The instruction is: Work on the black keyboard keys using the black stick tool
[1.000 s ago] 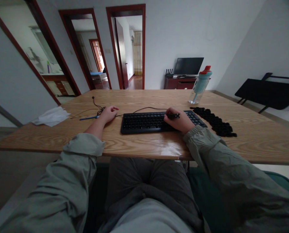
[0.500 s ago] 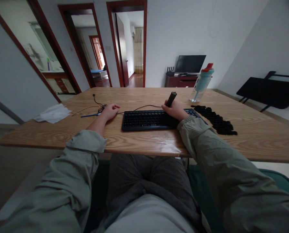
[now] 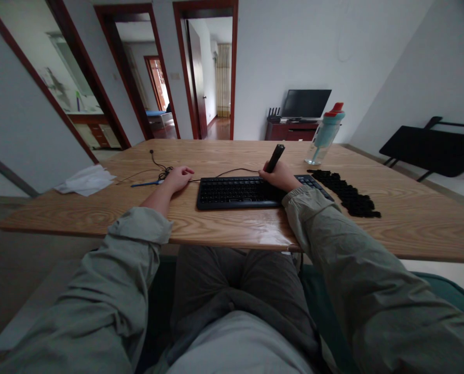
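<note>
My right hand (image 3: pixel 281 177) is wrapped round a black cylindrical handle (image 3: pixel 276 157), held tilted above the keyboard. The lower end of that handle is hidden by my fingers. Beneath it a black keyboard (image 3: pixel 232 196) lies flat on the wooden table, its right part covered by my hand and sleeve. To the left of the keyboard my left hand (image 3: pixel 179 178) rests on the table, fingers loosely stretched and nothing visibly gripped. A bundled black cable (image 3: pixel 165 173) and a thin blue stick (image 3: pixel 144 184) lie beside that hand.
A strip of small black pieces (image 3: pixel 346 195) lies right of the keyboard. Behind it stands a clear bottle (image 3: pixel 323 137) with a red and teal top. Crumpled white tissue (image 3: pixel 86 179) sits on the left of the wooden table (image 3: pixel 232 228).
My right hand and the handle have shifted very slightly, the handle leaning a touch more to the right. My left hand stays in place on the table.
</note>
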A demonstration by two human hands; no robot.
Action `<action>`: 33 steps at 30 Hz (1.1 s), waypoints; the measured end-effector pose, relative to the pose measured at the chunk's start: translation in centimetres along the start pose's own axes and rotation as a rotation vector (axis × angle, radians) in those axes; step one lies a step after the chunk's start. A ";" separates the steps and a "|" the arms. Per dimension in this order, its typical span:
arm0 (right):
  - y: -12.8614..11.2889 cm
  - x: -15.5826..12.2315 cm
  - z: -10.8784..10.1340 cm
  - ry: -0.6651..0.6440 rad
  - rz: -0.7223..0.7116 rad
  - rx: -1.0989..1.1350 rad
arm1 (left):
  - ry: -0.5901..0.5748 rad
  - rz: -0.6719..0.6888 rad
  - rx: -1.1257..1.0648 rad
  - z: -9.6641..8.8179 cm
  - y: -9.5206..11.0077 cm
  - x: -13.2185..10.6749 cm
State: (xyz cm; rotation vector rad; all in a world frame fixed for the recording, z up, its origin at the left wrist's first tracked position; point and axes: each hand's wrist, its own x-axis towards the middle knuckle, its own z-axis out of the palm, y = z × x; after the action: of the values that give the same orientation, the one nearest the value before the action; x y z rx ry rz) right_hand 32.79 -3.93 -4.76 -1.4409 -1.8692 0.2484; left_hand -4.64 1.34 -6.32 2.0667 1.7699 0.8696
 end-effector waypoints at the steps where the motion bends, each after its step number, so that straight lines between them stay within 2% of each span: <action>1: 0.0 0.1 0.0 -0.010 0.005 -0.020 | -0.003 0.005 0.003 0.0 0.1 -0.1; 6: 0.0 0.6 -0.2 -0.044 0.007 -0.100 | 0.003 0.121 -0.006 0.5 2.0 -0.7; 12: -0.2 0.7 -0.4 -0.033 0.064 -0.067 | -0.105 0.270 0.038 1.9 4.7 -1.4; 22: 0.3 0.3 -0.1 -0.008 0.132 0.067 | -0.093 0.252 0.035 1.6 4.0 -1.3; 25: 1.1 0.4 0.2 0.006 0.136 0.106 | -0.087 0.249 0.056 1.6 4.1 -1.4; 31: 3.3 1.0 0.8 0.124 0.269 0.308 | -0.093 0.254 0.079 1.7 4.0 -1.4; 33: 3.5 1.0 0.9 0.110 0.268 0.318 | -0.091 0.255 0.060 1.8 3.9 -1.4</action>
State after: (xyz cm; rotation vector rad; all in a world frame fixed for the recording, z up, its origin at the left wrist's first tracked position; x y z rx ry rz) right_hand 34.77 -1.57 -6.89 -1.4461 -1.4691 0.5586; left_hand -0.57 -0.52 -5.81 2.3681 1.5262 0.7809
